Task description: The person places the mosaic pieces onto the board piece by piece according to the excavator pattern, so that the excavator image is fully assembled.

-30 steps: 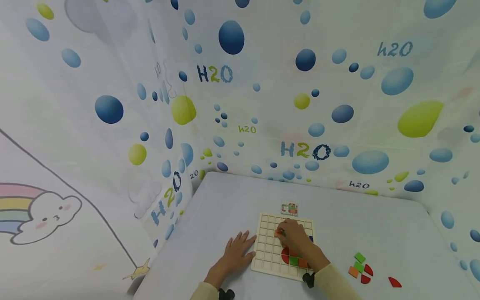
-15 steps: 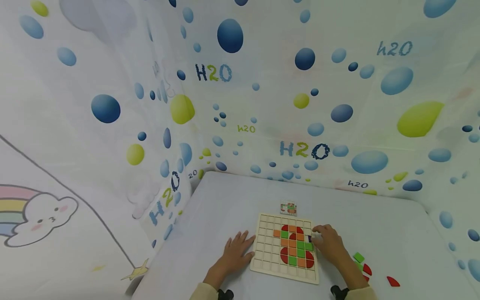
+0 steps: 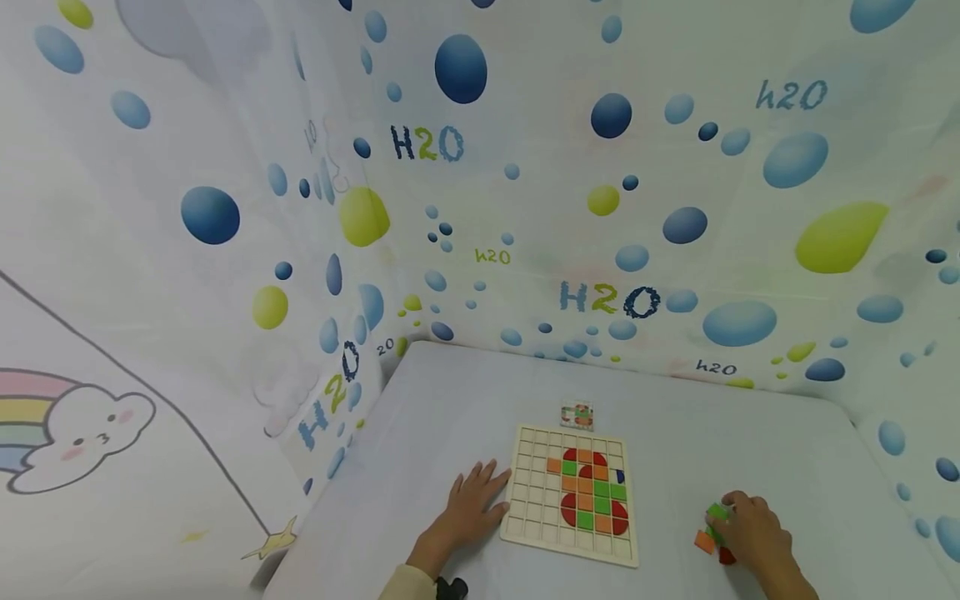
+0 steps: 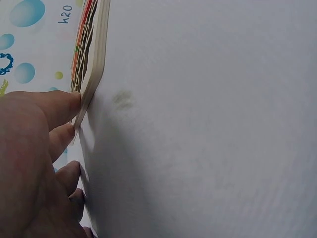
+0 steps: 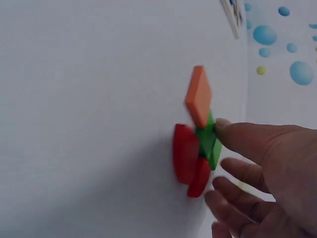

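My left hand [image 3: 472, 504] lies flat on the table with its fingers spread. In the left wrist view its thumb and index fingertips meet the edge of the wooden grid board [image 4: 99, 54]. Red, orange and green tiles form a pattern on the board [image 3: 528, 500], with a dark blue piece [image 3: 620, 477] near its right side. My right hand [image 3: 757, 533] is at a small pile of loose tiles to the right. Its thumb touches a green tile [image 5: 207, 136], while the other fingers curve loosely beside the pile. An orange tile [image 5: 199, 96] and red quarter-round tiles [image 5: 185, 153] lie there too.
Behind the board lies a small pattern card [image 3: 577, 415]. The white table [image 3: 450, 392] ends at printed curtains [image 3: 525, 208] at the back and left. The right hand covers part of the loose pile in the head view.
My right hand has left the board, passed its right edge and reached the loose tiles. The board's pattern, covered earlier by that hand, now shows fully. My left hand stays at the board.
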Available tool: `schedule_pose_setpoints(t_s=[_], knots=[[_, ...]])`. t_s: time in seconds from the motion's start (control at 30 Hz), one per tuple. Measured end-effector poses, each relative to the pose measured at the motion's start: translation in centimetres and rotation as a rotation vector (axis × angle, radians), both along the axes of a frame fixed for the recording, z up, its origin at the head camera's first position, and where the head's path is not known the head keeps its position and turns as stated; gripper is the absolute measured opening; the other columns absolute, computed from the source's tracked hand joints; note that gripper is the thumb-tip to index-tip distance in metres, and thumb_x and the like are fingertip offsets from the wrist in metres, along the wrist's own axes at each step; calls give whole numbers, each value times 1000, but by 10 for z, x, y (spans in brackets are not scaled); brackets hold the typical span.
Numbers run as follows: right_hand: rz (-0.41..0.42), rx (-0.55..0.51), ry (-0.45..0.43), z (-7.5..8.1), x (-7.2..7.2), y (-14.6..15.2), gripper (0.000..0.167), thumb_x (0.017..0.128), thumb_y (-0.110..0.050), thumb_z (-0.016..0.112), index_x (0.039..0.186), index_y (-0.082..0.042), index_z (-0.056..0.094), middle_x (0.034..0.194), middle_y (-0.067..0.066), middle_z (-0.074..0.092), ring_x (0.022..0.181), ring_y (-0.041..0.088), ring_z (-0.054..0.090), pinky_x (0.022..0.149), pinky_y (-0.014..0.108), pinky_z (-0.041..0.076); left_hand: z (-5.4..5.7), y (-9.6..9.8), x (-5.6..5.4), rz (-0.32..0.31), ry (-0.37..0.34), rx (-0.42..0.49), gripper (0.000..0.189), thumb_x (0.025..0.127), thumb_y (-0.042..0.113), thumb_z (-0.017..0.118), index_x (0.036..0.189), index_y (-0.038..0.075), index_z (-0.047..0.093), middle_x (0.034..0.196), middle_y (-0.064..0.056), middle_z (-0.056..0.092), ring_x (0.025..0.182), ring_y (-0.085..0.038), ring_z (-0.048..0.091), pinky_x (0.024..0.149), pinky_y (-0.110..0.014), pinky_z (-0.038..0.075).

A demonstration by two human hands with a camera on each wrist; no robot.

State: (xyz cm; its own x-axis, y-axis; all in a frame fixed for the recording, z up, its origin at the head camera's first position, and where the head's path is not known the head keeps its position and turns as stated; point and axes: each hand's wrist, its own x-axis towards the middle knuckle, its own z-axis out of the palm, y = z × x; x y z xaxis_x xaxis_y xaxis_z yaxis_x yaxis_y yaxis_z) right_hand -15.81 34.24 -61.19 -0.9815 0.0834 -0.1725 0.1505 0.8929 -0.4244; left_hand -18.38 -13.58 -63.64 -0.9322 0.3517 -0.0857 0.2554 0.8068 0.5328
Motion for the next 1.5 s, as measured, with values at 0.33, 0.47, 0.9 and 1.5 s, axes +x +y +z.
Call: schedule_pose_setpoints(t_s=[0.33, 0.47, 0.9, 1.5], knots=[[21, -94, 56, -6, -3, -1, 36, 96, -15, 71, 115, 14, 63, 103, 28, 64, 96, 38, 64, 78, 56, 57, -3, 0, 2, -2, 34, 47, 58, 107, 40, 57, 160, 19, 47, 169, -18, 36, 157, -48, 27, 123, -74, 15], [12, -133, 69, -4, -4, -5, 40, 92, -10, 74, 117, 19, 61, 108, 35, 66, 101, 47, 65, 84, 60, 57, -3, -1, 2, 2, 22, 43, 59, 107, 40, 57, 161, 21, 46, 170, -16, 35, 158, -46, 25, 124, -73, 14], [-132, -121, -9, -5, -15, -26, 39, 98, -9, 67, 132, 8, 58, 126, 44, 54, 110, 60, 59, 78, 68, 51, 5, 0, 3, 3, -18, 43, 59, 106, 38, 59, 161, 21, 46, 171, -15, 34, 159, -44, 24, 125, -72, 12], [-109, -135, 150, -13, -50, -75, 34, 99, -6, 65, 125, 16, 59, 118, 40, 63, 107, 56, 62, 82, 66, 48, 6, 1, 2, 21, -15, 9, 58, 106, 37, 61, 160, 21, 48, 171, -13, 36, 159, -42, 26, 126, -70, 15]])
